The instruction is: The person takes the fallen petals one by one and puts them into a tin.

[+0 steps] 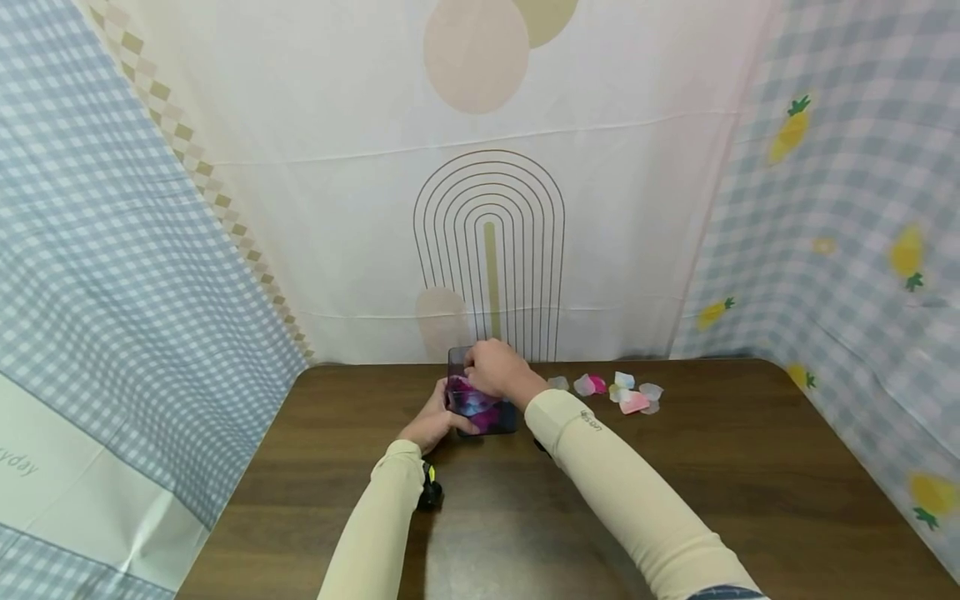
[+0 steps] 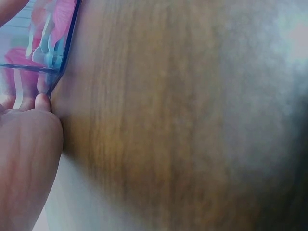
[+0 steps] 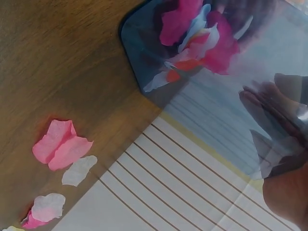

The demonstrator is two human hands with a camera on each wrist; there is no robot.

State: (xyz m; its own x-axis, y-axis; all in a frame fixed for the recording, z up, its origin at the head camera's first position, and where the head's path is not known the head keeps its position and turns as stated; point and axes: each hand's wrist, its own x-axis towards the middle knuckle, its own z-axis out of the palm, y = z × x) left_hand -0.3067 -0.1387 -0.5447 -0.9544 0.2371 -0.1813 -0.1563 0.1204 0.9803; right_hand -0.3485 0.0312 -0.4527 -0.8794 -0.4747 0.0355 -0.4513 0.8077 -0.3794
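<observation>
A see-through, dark-tinted box (image 1: 507, 421) with loose petals inside stands at the back edge of the table. My left hand (image 1: 433, 421) holds its near left corner; in the left wrist view the fingers (image 2: 42, 102) curl against the clear wall. Bright pink, pale blue and orange petals (image 3: 216, 48) show through the wall in the right wrist view. Over the far part of the box is my right hand (image 1: 495, 368), its fingers bent downward. The right wrist view catches it partly through the tinted wall; I cannot tell whether it pinches a petal.
Loose pink petals (image 3: 61, 144) and white petals (image 3: 79, 171) lie on the wooden table (image 1: 675, 500) to the right of the box. A printed cloth (image 1: 360, 250) hangs right behind the table's back edge. Checked cloths (image 1: 847, 192) hang along both sides.
</observation>
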